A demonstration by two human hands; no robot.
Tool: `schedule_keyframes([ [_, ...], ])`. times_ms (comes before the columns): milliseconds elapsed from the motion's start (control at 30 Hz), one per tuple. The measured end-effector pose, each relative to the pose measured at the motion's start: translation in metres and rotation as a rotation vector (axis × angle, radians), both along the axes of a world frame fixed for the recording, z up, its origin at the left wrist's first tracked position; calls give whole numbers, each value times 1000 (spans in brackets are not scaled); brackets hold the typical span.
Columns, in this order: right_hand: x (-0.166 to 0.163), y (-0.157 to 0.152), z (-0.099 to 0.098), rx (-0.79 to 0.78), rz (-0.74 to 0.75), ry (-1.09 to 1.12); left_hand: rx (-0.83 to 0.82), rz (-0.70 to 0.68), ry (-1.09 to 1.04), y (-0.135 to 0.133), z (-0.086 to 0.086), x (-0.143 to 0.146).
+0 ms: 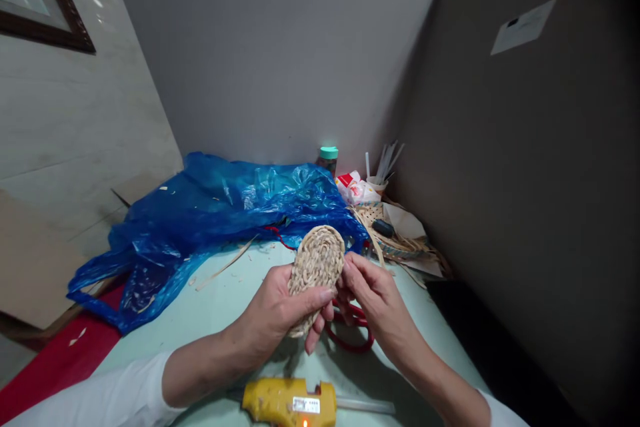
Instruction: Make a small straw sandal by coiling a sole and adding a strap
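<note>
An oval piece of braided straw (320, 257), coiled flat, is held up over the table in my left hand (280, 310), whose thumb lies across its face. My right hand (370, 287) is closed at the piece's right edge, thumb and fingers pinched there; any strand between them is too small to make out. Below the hands lie scissors with red handles (357, 349), partly hidden by my right hand. Nearest to me is a yellow glue gun (280, 401) with a lit orange light and a clear glue stick (367, 405) protruding from its right end.
A crumpled blue plastic bag (225, 200) covers the back left of the pale green table (210, 310). At the back right are a woven basket (405, 240), a cup of glue sticks (379, 181) and a jar with a green lid (329, 155). Grey panels (280, 60) stand behind and right.
</note>
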State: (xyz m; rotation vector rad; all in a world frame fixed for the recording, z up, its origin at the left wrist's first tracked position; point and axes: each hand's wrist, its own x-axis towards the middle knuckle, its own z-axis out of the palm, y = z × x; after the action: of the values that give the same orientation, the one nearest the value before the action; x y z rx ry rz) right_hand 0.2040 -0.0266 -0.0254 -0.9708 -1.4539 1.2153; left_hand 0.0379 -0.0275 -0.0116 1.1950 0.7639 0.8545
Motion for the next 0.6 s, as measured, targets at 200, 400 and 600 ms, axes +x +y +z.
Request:
schedule_keyframes([
  [200,0,0,1,7,27,171,13,-8,-7,-1,-3,0],
  [400,-1,-2,5,-50,54,254,10,19,8,-5,1,1],
  [600,3,-3,-1,-63,55,315,1,29,50,-2,-6,1],
])
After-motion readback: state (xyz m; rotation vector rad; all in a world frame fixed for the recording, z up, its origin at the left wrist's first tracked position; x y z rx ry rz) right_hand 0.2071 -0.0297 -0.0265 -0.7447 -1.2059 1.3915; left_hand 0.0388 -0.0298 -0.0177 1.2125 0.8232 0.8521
